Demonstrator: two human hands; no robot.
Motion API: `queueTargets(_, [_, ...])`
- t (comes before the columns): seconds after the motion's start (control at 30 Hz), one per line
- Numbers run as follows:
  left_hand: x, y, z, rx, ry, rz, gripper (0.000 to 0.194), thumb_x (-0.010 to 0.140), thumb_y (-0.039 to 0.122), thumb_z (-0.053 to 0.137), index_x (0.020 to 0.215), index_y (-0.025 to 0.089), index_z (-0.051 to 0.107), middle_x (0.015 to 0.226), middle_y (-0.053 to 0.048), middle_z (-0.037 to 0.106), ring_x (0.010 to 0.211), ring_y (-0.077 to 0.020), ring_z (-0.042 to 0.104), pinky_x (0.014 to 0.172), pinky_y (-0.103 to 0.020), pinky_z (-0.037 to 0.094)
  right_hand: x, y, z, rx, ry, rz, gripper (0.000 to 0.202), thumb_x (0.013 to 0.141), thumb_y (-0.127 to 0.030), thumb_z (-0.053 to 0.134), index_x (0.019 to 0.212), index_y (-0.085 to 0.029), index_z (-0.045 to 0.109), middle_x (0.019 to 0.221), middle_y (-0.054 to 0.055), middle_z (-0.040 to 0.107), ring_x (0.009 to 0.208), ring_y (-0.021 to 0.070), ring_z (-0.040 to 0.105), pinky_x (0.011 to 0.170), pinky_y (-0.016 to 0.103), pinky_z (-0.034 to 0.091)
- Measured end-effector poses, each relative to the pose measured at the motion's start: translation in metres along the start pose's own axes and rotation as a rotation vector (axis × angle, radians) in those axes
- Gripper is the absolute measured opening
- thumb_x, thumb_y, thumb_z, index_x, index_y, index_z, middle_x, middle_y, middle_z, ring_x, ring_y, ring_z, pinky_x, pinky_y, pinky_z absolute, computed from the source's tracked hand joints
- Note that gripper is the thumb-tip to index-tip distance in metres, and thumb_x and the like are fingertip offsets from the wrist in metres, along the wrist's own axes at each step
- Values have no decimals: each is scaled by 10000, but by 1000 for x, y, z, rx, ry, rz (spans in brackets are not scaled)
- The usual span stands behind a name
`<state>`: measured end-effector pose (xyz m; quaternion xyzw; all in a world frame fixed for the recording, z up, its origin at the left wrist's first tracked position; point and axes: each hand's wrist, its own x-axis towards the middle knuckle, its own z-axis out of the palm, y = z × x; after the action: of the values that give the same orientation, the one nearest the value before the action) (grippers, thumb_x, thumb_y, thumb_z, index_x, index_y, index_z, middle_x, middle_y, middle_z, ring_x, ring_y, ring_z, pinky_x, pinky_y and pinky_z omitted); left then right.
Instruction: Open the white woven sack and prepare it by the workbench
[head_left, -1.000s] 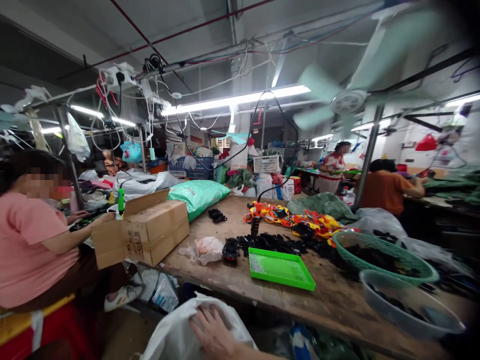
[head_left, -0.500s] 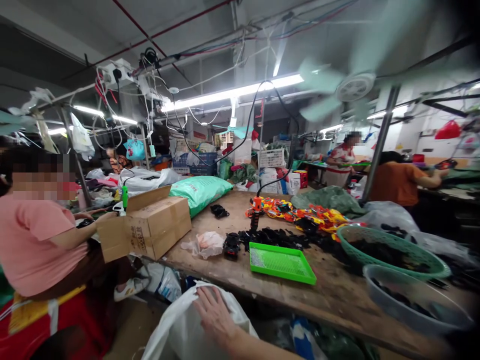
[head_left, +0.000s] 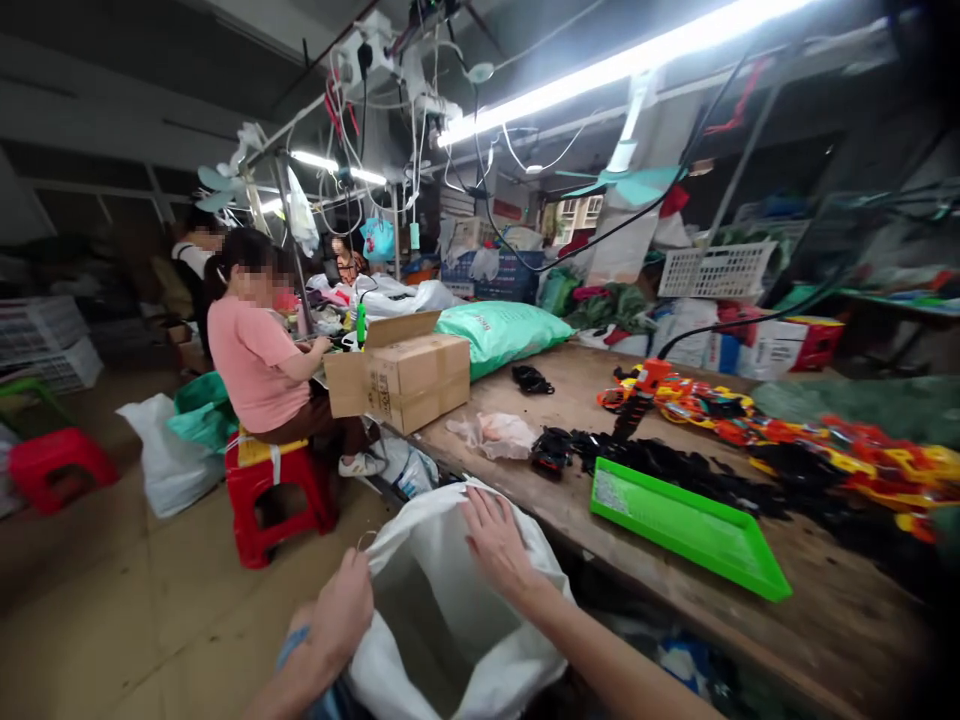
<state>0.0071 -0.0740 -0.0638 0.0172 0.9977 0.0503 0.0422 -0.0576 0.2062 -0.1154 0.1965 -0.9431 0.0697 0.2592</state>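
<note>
Head view: both hands hold white bag point(head_left: 450, 600) mouth upward.

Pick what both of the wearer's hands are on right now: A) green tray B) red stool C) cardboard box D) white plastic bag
D: the left hand grips the rim of the white plastic bag and the right hand lies flat on its far side, while the green tray sits untouched on the table.

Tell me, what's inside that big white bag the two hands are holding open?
The white bag gapes between the left hand, gripping its rim, and the right hand, flat on its far edge. Only pale inner plastic shows; the bottom lies in shadow, so any contents cannot be seen.
</note>
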Motion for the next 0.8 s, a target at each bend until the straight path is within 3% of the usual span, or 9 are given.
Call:
queueTargets(0.2, [20, -20, 4, -41, 94, 29, 296, 966, 188, 241, 997, 200, 534, 1114, -82, 587, 929, -172, 647, 782, -303, 449, 24, -12, -12, -3, -45, 15, 581, 849, -175, 580, 1414, -171, 446, 1553, 152, 390, 1388, 327, 361, 1134, 544, 280])
queueTargets(0.47, [58, -42, 20, -71, 131, 55, 307, 967, 259, 223, 1092, 204, 497, 1129, -76, 535, 904, -204, 639, 692, -339, 418, 42, -7, 0, 58, -119, 32, 629, 829, -169, 601, 1428, -170, 410, 1504, 137, 434, 1354, 286, 386, 1115, 478, 357])
queueTargets(0.7, [72, -45, 24, -67, 126, 74, 358, 957, 267, 259, 1218, 187, 489, 1179, -84, 531, 933, -194, 650, 717, -326, 464, 58, 3, 13, 72, -184, 35, 663, 841, -155, 573, 1468, -145, 358, 1457, 159, 455, 1337, 274, 392, 1119, 450, 368])
queueTargets(0.8, [74, -39, 18, 11, 113, 49, 380, 933, 302, 350, 1238, 156, 523, 1150, -126, 551, 889, -254, 661, 739, -376, 485, 65, 9, 24, 83, -215, 29, 715, 822, -136, 581, 1490, -144, 326, 1487, 170, 418, 1372, 274, 359, 1128, 446, 356])
